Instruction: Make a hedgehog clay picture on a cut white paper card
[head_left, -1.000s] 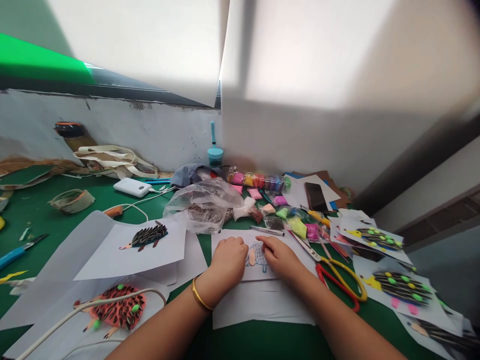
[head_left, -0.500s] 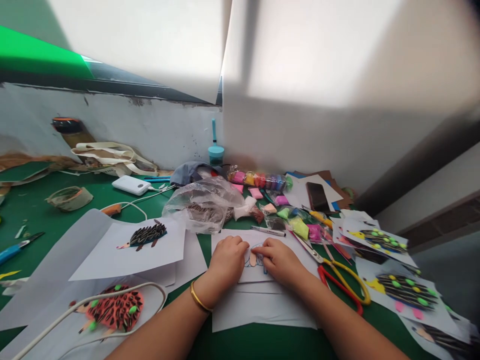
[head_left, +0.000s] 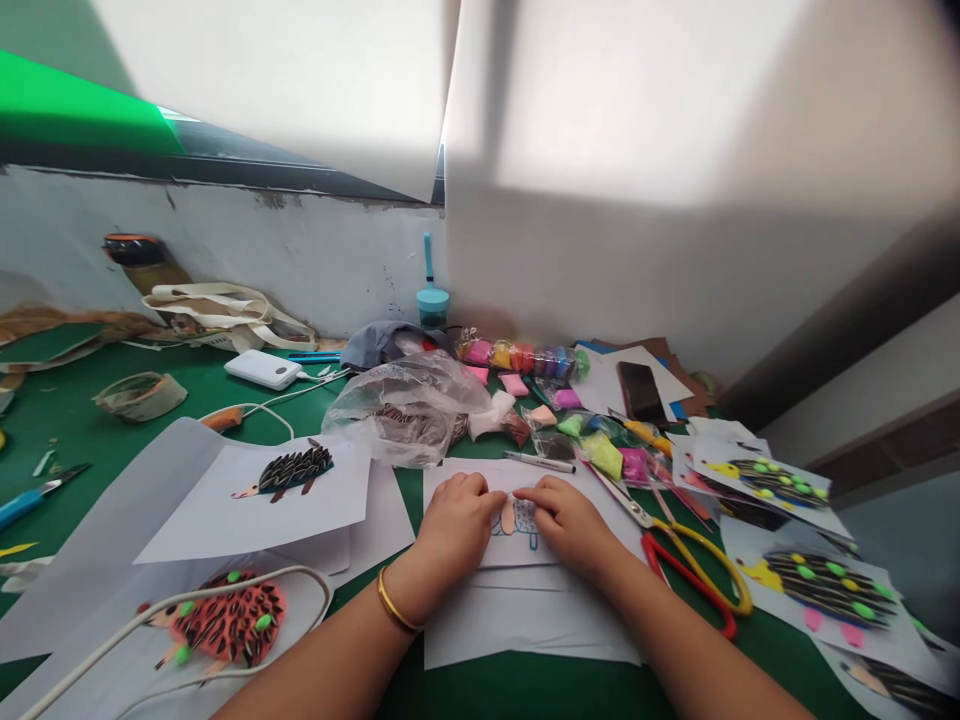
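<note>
Centrally, your left hand (head_left: 459, 525) and right hand (head_left: 566, 525) rested on the drawing sheet (head_left: 510, 552) from opposite sides, index fingers directed toward each other. The fingers of your left hand were curled; whether they pinched anything could not be told. Your right hand had its index finger extended and the others folded; whether it held anything could not be told either. In the narrow gap between your hands lay the peach-coloured piece (head_left: 508, 517), upon a blue outline drawing (head_left: 527, 518) whose spotted body showed beside your right fingers. A yellow bangle (head_left: 392, 600) circled your left wrist.

Nearer you than the grip, white paper (head_left: 525, 625) extended from beneath the sheet. Just beyond the hands lay a pen (head_left: 540, 462); farther off to the left of it, a clear plastic bag (head_left: 352, 410) contained dark contents. Right of your right hand lay scissors (head_left: 701, 560) with red and yellow handles, and beyond them a yellow-green packet (head_left: 602, 456) touched a magenta packet (head_left: 634, 466).

Farther outward, left of your left hand, lay a dark-spined hedgehog picture (head_left: 295, 470) and, nearer you, a red hedgehog picture (head_left: 236, 620), crossed by a white cable (head_left: 105, 648). Well to the right, past the scissors, lay a yellow-headed hedgehog picture (head_left: 817, 585); beyond the packets lay a phone (head_left: 641, 392).
</note>
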